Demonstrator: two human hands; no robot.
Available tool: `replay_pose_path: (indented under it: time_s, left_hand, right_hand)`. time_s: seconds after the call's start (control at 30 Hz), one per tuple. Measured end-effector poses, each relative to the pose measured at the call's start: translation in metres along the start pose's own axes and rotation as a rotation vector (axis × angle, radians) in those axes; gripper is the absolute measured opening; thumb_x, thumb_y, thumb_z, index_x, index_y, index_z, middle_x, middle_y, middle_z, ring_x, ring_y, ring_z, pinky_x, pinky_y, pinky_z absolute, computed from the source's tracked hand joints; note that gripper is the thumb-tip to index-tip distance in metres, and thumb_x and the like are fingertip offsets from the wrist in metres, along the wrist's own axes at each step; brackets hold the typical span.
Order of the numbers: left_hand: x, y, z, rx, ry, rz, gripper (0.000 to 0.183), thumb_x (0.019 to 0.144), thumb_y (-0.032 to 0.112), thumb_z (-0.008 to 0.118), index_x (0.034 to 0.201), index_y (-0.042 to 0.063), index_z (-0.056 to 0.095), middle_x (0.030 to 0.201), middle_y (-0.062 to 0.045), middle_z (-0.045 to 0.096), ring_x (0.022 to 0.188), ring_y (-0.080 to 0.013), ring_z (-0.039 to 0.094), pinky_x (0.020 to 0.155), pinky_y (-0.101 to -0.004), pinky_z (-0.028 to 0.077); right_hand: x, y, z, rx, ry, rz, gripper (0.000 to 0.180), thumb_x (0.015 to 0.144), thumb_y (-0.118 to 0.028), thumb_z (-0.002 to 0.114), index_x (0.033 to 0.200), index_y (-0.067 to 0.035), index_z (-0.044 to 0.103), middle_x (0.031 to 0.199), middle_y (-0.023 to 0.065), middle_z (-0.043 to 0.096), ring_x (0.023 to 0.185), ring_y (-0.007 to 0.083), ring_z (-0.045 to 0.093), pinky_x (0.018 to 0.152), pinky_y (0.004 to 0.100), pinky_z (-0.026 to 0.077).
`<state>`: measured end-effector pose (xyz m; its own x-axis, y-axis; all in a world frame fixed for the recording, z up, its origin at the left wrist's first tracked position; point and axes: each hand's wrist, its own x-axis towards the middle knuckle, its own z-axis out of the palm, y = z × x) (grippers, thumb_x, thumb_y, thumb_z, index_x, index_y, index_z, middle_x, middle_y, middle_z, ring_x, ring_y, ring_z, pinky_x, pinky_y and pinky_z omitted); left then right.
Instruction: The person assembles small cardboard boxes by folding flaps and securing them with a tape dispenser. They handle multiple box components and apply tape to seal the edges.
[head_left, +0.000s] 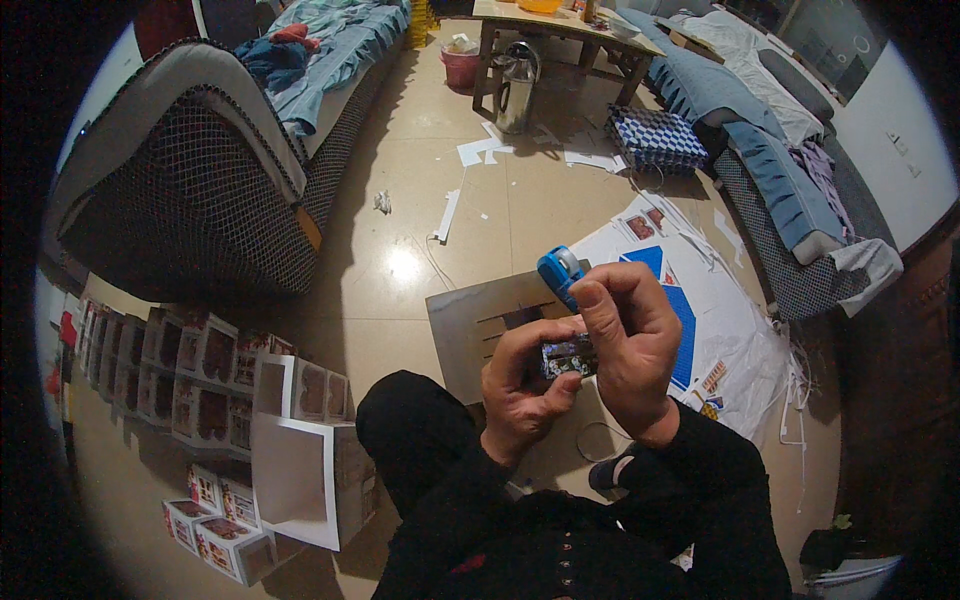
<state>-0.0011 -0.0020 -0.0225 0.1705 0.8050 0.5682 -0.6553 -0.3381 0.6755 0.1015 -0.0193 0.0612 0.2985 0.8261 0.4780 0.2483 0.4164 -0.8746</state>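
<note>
My left hand (525, 379) grips a small dark printed piece (564, 357), seemingly paper or card, between thumb and curled fingers. Close against it on the right is my right hand (636, 341), its thumb and forefinger pinched together; whether something thin is between them cannot be seen. Just beyond the right fingertips is a blue tape dispenser (556, 268) with a pale roll, partly hidden by the hand. Below both hands lies a greyish board (457, 322) with dark slots or marks.
White cartons with windows (296, 480) are stacked at left. Printed sheets (697, 262), blue card (682, 337) and clear plastic (750, 382) lie at right. Paper scraps (448, 214) litter the floor. A metal flask (517, 90) stands before a table (570, 30), between sofas (187, 172).
</note>
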Motion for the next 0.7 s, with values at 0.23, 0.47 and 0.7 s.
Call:
replay_pose_path:
  time_s: [0.23,0.47,0.7]
  left_hand:
    - [0.003,0.001,0.002,0.062,0.051,0.027,0.038,0.089,0.013,0.071,0.121,-0.002,0.057,0.118,-0.015,0.063,0.111,-0.0233,0.062,0.098,-0.0352,0.048]
    - [-0.002,0.001,-0.006,0.106,0.091,0.001,0.039,0.088,0.013,0.072,0.121,-0.003,0.057,0.114,-0.013,0.063,0.106,-0.0195,0.062,0.093,-0.0319,0.049]
    - [0.000,-0.002,0.000,0.115,0.108,0.020,0.038,0.086,0.008,0.073,0.120,-0.001,0.059,0.113,-0.011,0.063,0.102,-0.0163,0.061,0.090,-0.0288,0.050]
  right_hand:
    - [0.012,-0.010,-0.010,-0.044,-0.157,0.106,0.017,0.096,-0.018,0.065,0.097,0.000,0.063,0.087,0.0014,0.064,0.078,0.0066,0.057,0.069,0.0215,0.046]
    - [0.045,-0.052,-0.033,-0.127,-0.635,0.469,0.020,0.095,-0.019,0.066,0.095,0.001,0.066,0.081,-0.0004,0.065,0.075,0.0048,0.057,0.066,0.0221,0.045]
    - [0.048,-0.046,-0.035,-0.136,-0.737,0.576,0.023,0.094,-0.022,0.067,0.092,0.001,0.067,0.079,0.0018,0.066,0.074,0.0065,0.057,0.065,0.0240,0.045]
